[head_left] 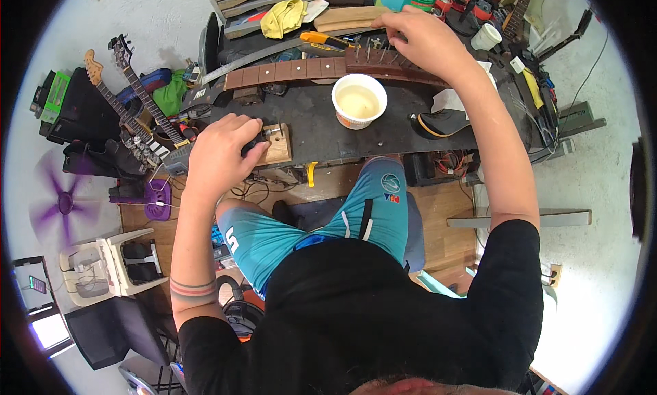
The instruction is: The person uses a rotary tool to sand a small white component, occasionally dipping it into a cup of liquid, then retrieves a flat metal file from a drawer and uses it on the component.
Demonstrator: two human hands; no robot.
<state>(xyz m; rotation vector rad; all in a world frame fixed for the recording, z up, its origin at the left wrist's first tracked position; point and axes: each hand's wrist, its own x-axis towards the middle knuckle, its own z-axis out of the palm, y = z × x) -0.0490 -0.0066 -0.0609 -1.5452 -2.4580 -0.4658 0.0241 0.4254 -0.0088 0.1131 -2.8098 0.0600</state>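
Black shirt [369, 306] nearest; brown wooden rack [404, 70] runs left to right.

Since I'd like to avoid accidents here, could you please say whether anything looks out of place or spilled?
The open white cup of pale liquid looks slightly out of place: it stands upright on the dark workbench, close to the fretted wooden strip, where a knock might spill it. No spill shows.

I watch remotely as the left hand [222, 148] curls its fingers [239, 122] around a dark tool [253, 141] at a small wooden block [278, 148] on the counter [321, 131]; the right hand [423, 42] hangs by metal bits [368, 52] upright in a brown block [393, 69]; a white cup [347, 110] of pale liquid [358, 100] stands near a fretboard [287, 71].
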